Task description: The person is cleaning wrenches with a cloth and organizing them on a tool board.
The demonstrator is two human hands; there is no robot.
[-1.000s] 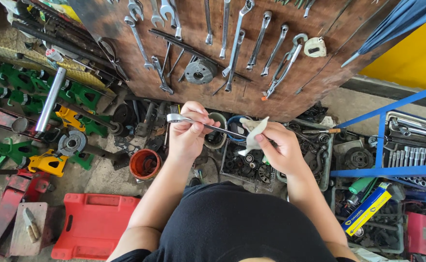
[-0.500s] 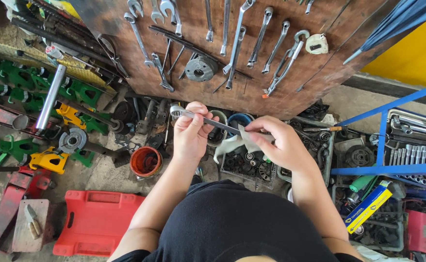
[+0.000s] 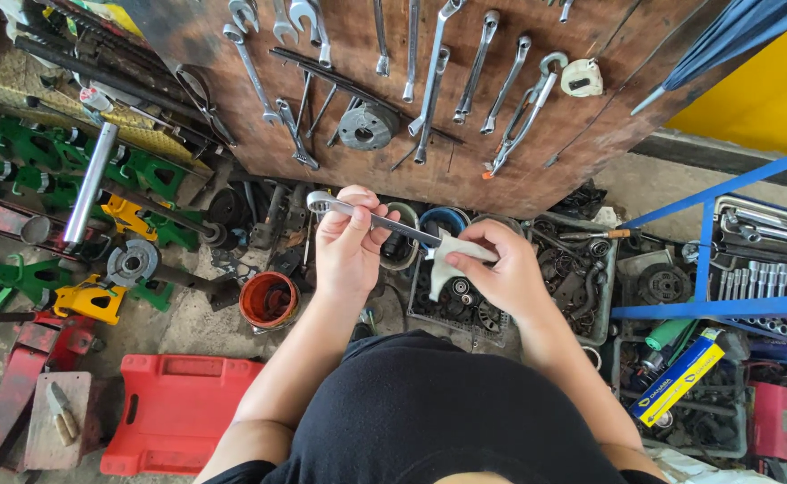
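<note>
shiny metal wrench (image 3: 371, 217), pale cloth rag (image 3: 447, 258)

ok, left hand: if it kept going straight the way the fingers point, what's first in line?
Likely the wooden tool board, near its lower edge. The left hand grips a wrench, fingers pointing up-frame; depth unclear.

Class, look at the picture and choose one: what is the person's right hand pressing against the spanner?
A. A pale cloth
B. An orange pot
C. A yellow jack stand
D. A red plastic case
A. The right hand holds a pale cloth wrapped around the shaft of the spanner, while the left hand grips the spanner near its ring end; the red case and the orange pot lie on the floor below.
</note>
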